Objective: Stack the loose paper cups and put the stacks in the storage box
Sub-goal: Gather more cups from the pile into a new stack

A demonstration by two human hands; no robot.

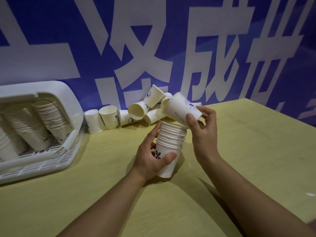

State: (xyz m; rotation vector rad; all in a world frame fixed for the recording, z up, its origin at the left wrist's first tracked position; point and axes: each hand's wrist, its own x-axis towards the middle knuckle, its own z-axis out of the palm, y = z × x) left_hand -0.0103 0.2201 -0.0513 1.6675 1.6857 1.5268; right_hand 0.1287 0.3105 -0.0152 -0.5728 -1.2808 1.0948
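Note:
My left hand (152, 154) grips a stack of several white paper cups (171, 139) near the table's middle, standing upright on the table. Just above and to the right of the stack's rim, my right hand (201, 129) pinches a single loose cup (179, 108) by its base, tilted on its side and blurred by motion. Behind them a pile of loose cups (136, 110) lies against the wall, some upright, some tipped. The white storage box (68, 103) at the left holds several cup stacks lying on their sides.
The yellow table (248, 151) stretches to the right and towards me. A blue wall banner with large white characters (136, 48) stands right behind the loose cups. The box's slatted white base (42, 161) juts out at the left.

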